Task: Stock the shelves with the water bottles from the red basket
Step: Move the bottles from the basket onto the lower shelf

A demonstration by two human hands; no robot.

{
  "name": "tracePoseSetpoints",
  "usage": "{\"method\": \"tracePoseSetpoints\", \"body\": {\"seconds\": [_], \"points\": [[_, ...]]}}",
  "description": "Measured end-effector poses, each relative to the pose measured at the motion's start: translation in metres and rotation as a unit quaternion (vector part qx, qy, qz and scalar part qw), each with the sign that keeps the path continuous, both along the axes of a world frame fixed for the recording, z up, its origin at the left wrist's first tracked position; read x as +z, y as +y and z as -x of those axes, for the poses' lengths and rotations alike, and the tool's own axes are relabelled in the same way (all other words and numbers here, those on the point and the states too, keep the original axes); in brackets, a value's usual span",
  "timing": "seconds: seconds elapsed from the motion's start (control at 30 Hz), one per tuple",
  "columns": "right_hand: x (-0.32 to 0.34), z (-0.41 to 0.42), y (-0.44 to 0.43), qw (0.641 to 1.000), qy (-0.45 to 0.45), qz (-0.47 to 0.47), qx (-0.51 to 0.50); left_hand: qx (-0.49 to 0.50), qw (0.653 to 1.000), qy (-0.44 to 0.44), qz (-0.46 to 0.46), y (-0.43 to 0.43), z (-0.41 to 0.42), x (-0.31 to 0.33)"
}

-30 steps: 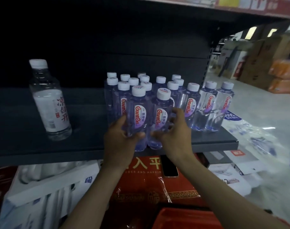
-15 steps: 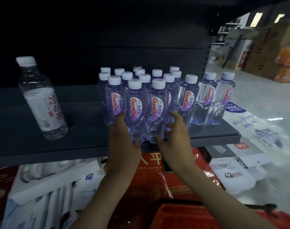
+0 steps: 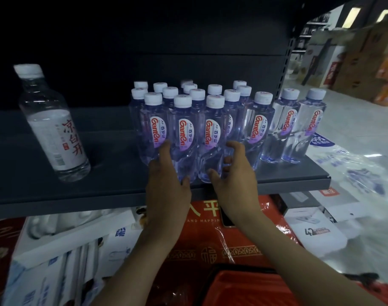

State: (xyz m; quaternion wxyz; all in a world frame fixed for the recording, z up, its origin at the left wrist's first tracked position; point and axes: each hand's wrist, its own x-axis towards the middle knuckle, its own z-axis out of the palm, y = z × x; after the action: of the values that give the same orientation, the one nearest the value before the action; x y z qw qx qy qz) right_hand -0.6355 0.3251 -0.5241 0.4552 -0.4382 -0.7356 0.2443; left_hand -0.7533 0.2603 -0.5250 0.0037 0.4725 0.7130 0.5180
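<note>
Several small Ganten water bottles with white caps stand packed together on the dark shelf [image 3: 113, 173]. In the front row are one bottle [image 3: 185, 129] and another bottle [image 3: 213, 131] side by side. My left hand [image 3: 166, 191] rests flat against the base of the left one, fingers extended. My right hand [image 3: 235, 182] curls loosely beside the base of the right one, fingers spread and not closed around it. The red basket [image 3: 243, 288] sits below between my forearms; its contents are hidden.
A taller clear bottle [image 3: 53, 133] with a white label stands alone on the shelf's left. Two more Ganten bottles [image 3: 296, 129] stand near the shelf's right end. Red and white cartons [image 3: 210, 217] lie under the shelf. Plastic wrap [image 3: 354, 168] lies on the aisle floor at right.
My hands gripped the two front bottles a second ago and pushed them back into the group. Now the fingers have loosened and sit low at the bottles' bases.
</note>
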Motion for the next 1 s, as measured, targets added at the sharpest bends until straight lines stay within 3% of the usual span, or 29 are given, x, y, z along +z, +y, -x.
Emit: {"method": "tracePoseSetpoints", "body": {"seconds": [0.23,0.4,0.53,0.67,0.83,0.93,1.0], "points": [[0.005,-0.005,-0.004,0.998,-0.054,-0.007,0.019,-0.009,0.995,0.085,0.055,-0.009,-0.008,0.002],[0.002,-0.040,-0.028,0.979,-0.196,-0.054,0.023,0.013,0.970,0.166,0.176,-0.030,-0.037,-0.002],[-0.024,-0.100,-0.059,0.944,-0.326,-0.055,0.001,-0.089,0.933,0.274,0.214,-0.052,-0.089,-0.035],[-0.070,-0.178,-0.088,0.905,-0.420,0.059,-0.022,-0.207,0.861,0.374,0.277,-0.070,-0.146,-0.086],[-0.137,-0.276,-0.109,0.847,-0.454,0.274,-0.046,-0.257,0.792,0.342,0.435,-0.081,-0.211,-0.153],[-0.166,-0.307,-0.113,0.792,-0.499,0.350,-0.030,-0.249,0.794,0.360,0.423,-0.082,-0.241,-0.174],[-0.180,-0.313,-0.111,0.780,-0.511,0.360,-0.037,-0.252,0.792,0.369,0.415,-0.081,-0.253,-0.190]]}}
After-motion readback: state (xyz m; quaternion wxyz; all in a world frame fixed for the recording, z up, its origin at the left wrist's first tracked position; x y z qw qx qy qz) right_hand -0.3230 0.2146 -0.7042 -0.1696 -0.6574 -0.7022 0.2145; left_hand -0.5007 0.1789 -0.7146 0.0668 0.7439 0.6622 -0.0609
